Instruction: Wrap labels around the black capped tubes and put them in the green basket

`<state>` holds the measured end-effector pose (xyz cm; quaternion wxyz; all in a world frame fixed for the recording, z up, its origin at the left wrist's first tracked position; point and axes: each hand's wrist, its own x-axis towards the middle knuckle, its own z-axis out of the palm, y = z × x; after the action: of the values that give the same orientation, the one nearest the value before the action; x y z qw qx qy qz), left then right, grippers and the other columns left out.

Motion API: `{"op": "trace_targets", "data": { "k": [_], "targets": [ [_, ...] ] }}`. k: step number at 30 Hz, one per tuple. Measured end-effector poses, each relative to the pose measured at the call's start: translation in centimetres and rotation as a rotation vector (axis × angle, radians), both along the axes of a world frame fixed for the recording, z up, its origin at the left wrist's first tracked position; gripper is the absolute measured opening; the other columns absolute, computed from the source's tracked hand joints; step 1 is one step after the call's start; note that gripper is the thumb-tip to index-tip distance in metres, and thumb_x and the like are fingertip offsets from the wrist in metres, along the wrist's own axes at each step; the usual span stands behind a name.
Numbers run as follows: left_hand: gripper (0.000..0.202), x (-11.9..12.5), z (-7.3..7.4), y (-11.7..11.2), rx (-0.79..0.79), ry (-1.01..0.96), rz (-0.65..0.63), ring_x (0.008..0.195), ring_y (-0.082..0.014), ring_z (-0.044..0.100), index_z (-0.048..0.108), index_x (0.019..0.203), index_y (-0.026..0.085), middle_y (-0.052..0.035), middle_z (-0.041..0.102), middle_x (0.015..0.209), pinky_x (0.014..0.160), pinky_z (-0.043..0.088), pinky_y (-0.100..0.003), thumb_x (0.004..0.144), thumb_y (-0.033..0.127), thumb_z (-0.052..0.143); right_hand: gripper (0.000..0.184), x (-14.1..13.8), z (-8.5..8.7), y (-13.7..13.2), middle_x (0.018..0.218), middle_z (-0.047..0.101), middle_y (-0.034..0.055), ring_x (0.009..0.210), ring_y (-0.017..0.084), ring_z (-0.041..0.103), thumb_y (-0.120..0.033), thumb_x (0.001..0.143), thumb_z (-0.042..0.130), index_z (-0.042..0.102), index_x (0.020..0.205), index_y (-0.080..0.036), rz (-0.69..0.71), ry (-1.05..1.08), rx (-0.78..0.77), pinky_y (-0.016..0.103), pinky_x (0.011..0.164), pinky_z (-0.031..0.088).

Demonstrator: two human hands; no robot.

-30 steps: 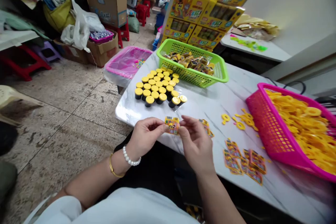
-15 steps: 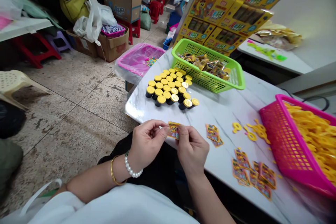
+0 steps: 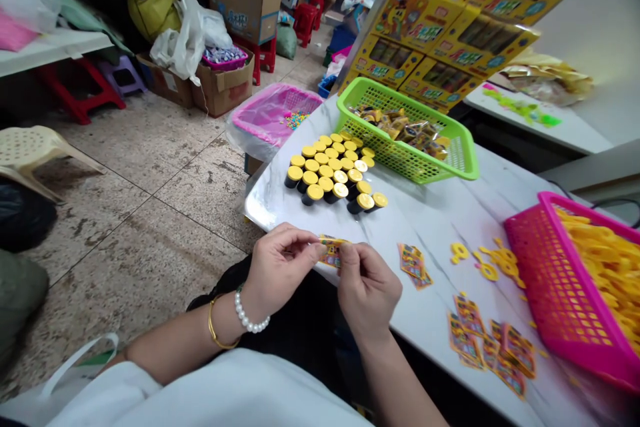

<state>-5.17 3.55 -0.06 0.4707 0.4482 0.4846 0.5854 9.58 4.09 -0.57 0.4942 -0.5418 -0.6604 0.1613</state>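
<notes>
A small yellow-and-orange printed label (image 3: pixel 331 252) is pinched between both hands above the table's near edge. My left hand (image 3: pixel 284 270) has thumb and forefinger closed on its left end. My right hand (image 3: pixel 367 283) grips the other end between thumb and bent fingers. Along its top the label looks bent or curled. Right of my right hand lie a few matching labels (image 3: pixel 414 263), and a larger loose group of labels (image 3: pixel 493 345) is nearer the front. Beyond my hands stand several black bubble-bottle-like tubs with yellow caps (image 3: pixel 325 171).
A green basket (image 3: pixel 425 171) of wrapped yellow pieces stands behind the tubs. At right, a pink basket (image 3: pixel 543 273) holds yellow plastic rings, with loose yellow rings (image 3: pixel 493 263) beside it. A plastic-lined pink basket (image 3: pixel 260 113) sits past the table's left corner. Yellow boxes (image 3: pixel 425 23) are stacked behind.
The view has shifted slightly, so the table and its contents sit farther right. Both hands keep hold of the label, whose upper edge now looks more bent.
</notes>
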Motion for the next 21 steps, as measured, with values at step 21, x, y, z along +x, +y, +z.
{"op": "trace_targets", "data": {
  "k": [21],
  "targets": [
    [0.035,-4.3,0.2,2.5,-0.521,-0.588,-0.102,0.039,0.0004,0.034,0.071,0.077,0.009,0.0039,0.054,0.05,0.034,0.012,-0.011,0.058,0.03,0.091,0.014,-3.2,1.0,7.7,0.076,0.065,0.0028,0.06,0.014,0.054,-0.032,0.079,0.063,0.056,0.078,-0.02,-0.145,-0.389,0.005,0.028,0.053,0.033]
  ]
}}
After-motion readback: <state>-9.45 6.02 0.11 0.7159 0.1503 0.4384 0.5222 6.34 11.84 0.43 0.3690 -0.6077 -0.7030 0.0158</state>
